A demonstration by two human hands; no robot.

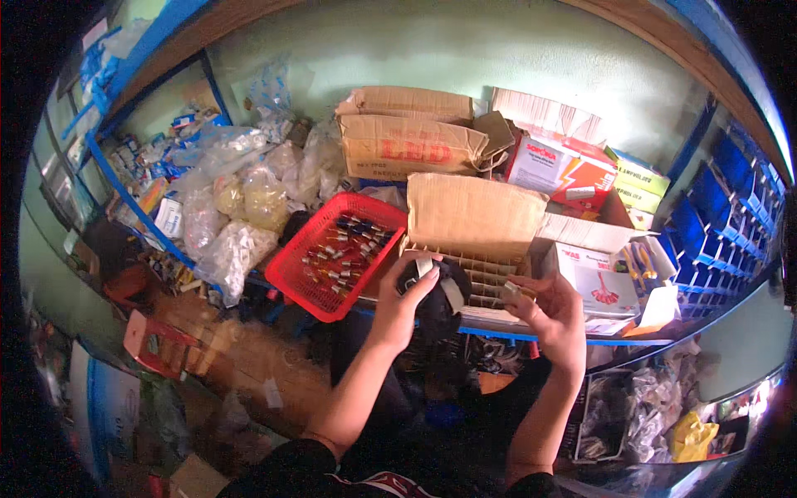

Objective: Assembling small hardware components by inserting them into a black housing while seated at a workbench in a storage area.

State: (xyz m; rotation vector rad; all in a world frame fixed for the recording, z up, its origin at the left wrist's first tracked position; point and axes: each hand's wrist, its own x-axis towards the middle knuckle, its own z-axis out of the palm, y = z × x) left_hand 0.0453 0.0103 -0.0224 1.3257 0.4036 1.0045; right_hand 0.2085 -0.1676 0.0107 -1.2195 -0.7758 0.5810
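My left hand point(403, 299) is closed on a black rounded object point(451, 280) with pale strips on it; its exact kind I cannot make out. To its right, my right hand point(554, 314) pinches a small pale part with a brassy tint point(518, 290) between thumb and fingers. Both hands are over the front of an open cardboard box point(477, 209), whose inside is split into many small cells by card dividers point(488, 270). Left of the box, a red plastic basket point(292, 292) holds several small metal-ended parts point(342, 253), some dark, some reddish.
Clear plastic bags point(241, 253) are heaped at the left of the bench. Behind stand a cardboard carton point(407, 148) and a red-and-white box point(560, 173). A white box point(594, 286) is close to my right hand, with blue bins point(710, 224) beyond.
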